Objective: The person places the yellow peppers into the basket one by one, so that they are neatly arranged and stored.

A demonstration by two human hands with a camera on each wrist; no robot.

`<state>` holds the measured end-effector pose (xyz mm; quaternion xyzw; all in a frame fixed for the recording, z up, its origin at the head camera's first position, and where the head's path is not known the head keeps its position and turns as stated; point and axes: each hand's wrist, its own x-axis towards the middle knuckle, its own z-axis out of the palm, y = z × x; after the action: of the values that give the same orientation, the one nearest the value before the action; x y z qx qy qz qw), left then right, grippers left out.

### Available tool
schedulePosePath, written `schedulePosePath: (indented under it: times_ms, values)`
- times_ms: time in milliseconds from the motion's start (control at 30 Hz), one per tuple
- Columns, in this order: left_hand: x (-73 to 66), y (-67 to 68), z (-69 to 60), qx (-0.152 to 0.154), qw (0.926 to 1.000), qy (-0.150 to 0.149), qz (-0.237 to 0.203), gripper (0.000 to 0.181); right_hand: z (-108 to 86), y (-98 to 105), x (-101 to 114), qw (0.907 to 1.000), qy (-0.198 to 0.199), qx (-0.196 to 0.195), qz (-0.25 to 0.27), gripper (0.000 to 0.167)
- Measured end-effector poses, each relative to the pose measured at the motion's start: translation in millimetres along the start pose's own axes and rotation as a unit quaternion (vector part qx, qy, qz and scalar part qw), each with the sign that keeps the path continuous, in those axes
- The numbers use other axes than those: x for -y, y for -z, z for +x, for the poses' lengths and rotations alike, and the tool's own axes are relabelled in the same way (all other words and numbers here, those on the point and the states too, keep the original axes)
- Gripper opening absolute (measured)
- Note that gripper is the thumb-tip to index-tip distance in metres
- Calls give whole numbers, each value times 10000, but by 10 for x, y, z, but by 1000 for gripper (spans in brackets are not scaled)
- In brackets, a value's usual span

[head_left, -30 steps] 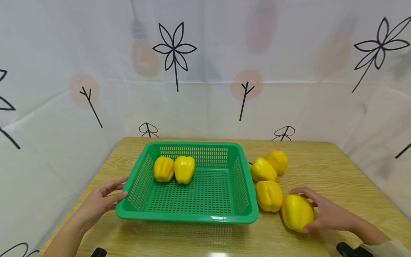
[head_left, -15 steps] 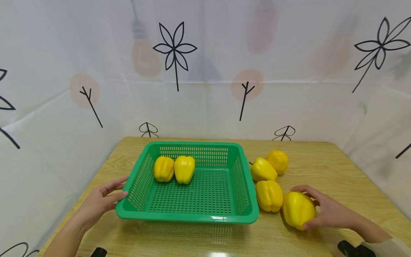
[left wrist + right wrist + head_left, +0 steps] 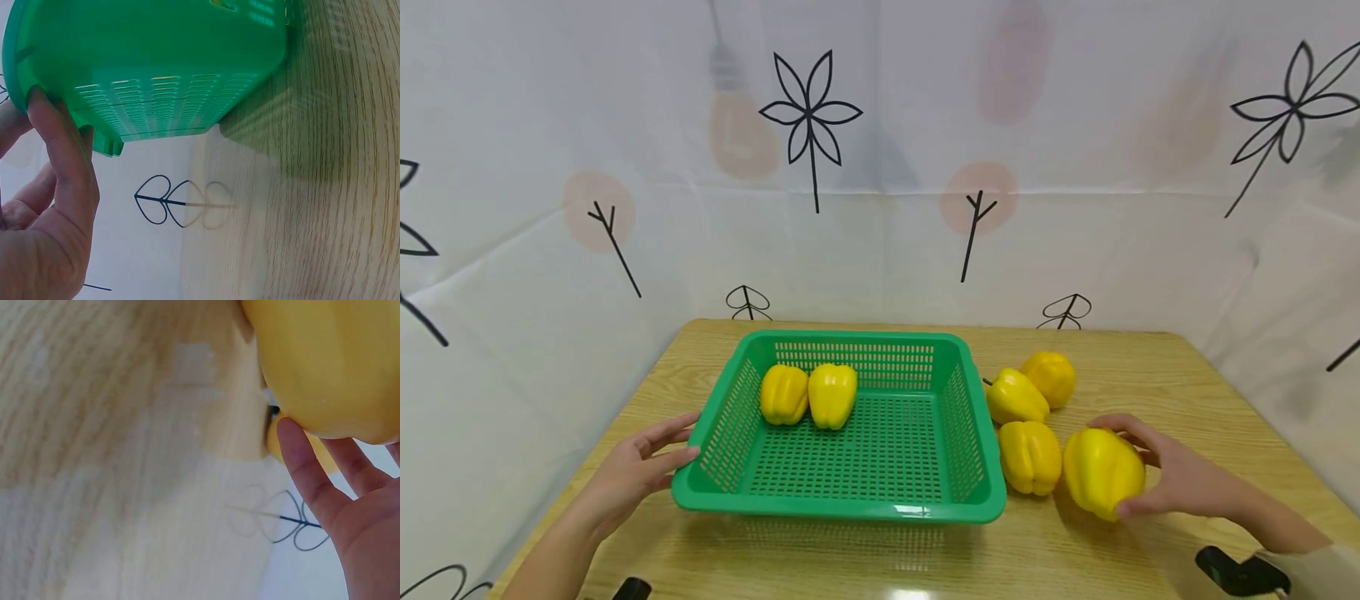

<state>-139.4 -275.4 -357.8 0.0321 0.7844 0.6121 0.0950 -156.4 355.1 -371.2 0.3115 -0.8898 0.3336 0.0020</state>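
Note:
A green plastic basket [image 3: 850, 507] stands on the table, with two yellow bell peppers [image 3: 784, 395] side by side at its back left. My left hand [image 3: 636, 468] holds the basket's left rim between thumb and fingers; in the left wrist view, fingertips meet the rim [image 3: 17, 56]. My right hand [image 3: 1172, 475] grips another yellow bell pepper [image 3: 1103, 472] with thumb and fingers, slightly above the table by its shadow. In the right wrist view this pepper [image 3: 331, 362] fills the upper right, fingers beneath it. Part of the hand is hidden behind the pepper.
Right of the basket lie three more yellow bell peppers: one at the front [image 3: 1030, 457], one with a stem [image 3: 1017, 397] and one at the back [image 3: 1049, 378]. The wooden table [image 3: 1150, 383] ends at a patterned white cloth [image 3: 880, 250].
My right hand has raised its bell pepper off the table and shifted a little right and away from me. The left hand, basket and other peppers stay in place.

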Motion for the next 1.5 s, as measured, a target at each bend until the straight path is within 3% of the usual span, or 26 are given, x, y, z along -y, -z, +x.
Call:
schedulePosePath:
  times_ms: [667, 1333, 1500]
  values:
    - [-3, 4, 6, 0, 10000, 30, -14, 63, 241, 204, 201, 9994, 315, -140, -48, 84]
    - [11, 12, 10, -27, 10000, 42, 6, 63, 599, 141, 398, 9991, 417, 27, 75, 83]
    - [20, 17, 12, -13, 10000, 27, 8, 63, 711, 120, 433, 9981, 601, 61, 121, 86]
